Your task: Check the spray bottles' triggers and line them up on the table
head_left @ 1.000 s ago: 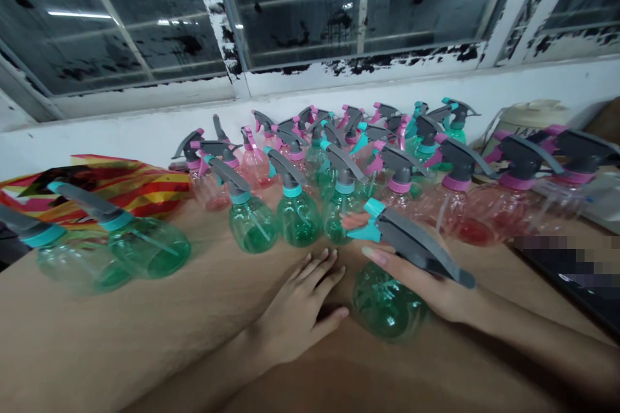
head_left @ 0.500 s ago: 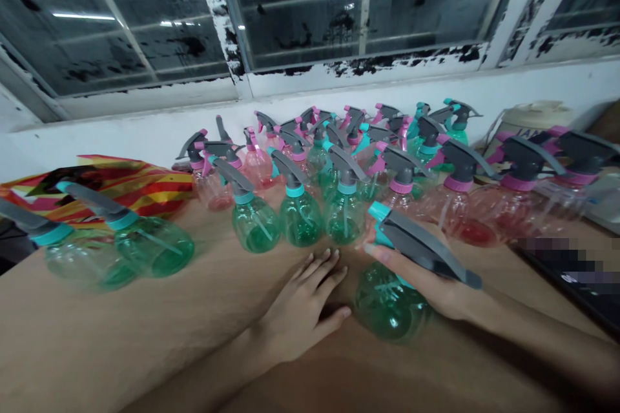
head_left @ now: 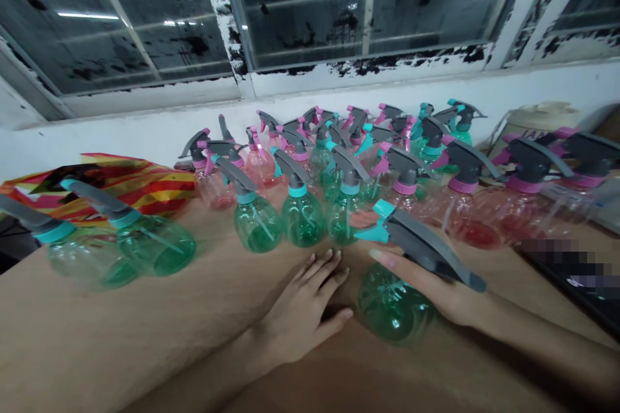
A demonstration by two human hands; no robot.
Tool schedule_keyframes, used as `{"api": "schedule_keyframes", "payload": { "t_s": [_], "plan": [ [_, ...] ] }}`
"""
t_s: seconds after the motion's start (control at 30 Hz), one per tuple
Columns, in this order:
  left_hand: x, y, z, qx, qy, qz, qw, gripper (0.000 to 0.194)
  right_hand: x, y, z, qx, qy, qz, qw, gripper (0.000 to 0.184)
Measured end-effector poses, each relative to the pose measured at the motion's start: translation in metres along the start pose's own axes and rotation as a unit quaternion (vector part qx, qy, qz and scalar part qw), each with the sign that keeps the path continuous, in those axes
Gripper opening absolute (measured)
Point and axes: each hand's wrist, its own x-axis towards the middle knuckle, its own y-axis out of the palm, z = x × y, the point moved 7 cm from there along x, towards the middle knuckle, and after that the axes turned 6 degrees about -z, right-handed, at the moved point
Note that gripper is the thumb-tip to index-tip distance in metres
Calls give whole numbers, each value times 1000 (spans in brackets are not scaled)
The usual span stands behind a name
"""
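Note:
A green spray bottle [head_left: 394,306] with a grey and turquoise trigger head stands on the table [head_left: 121,342], tilted a little. My right hand [head_left: 429,284] is closed round its neck below the head, the thumb on the near side and other fingertips showing beyond the turquoise trigger. My left hand [head_left: 305,310] lies flat on the tabletop to the left of that bottle, fingers spread, holding nothing. Just beyond the left fingertips stand three more green spray bottles [head_left: 303,219] in a row.
Several pink spray bottles [head_left: 477,229] fill the back and right, mixed with green ones. Two green bottles [head_left: 155,248] stand at left by a red and yellow striped bag [head_left: 145,184]. A dark flat device [head_left: 571,277] lies at right. Behind are a white wall [head_left: 159,132] and windows.
The fingers of my right hand have shifted round the bottle's neck, baring more of the turquoise trigger. My left hand rests in the same place. The view has moved slightly.

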Motion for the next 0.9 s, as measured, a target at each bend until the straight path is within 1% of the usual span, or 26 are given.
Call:
{"api": "schedule_keyframes", "payload": {
  "t_s": [0.03,0.13,0.27,0.33,0.4,0.5,0.57,0.63,0.73,0.9],
  "plan": [
    [0,0,0,3,2,1,1000,57,-1,-1,0,-12,0,-5,1000,12],
    [0,1,1,6,8,-4,1000,56,-1,-2,4,-36,-10,-13,999,21],
    [-2,1,2,-6,12,-27,1000,55,-1,-1,6,-35,-11,-6,999,25],
    [-2,1,2,-9,9,-33,999,55,-1,-2,7,-31,-20,-14,999,25],
    [-2,1,2,-7,5,-26,1000,55,0,-1,5,-29,-17,-10,999,22],
    [-1,1,1,6,2,-11,1000,55,-1,3,1,-12,6,22,1000,13],
    [0,0,1,14,0,-5,1000,55,-1,3,0,10,9,22,1000,20],
    [0,0,1,15,-1,-1,1000,55,-1,1,1,28,9,8,1000,24],
    [0,0,1,8,-1,1,1000,55,0,1,1,29,11,6,1000,16],
    [0,1,0,9,2,5,1000,56,1,1,4,34,-11,1,999,9]
  ]
}}
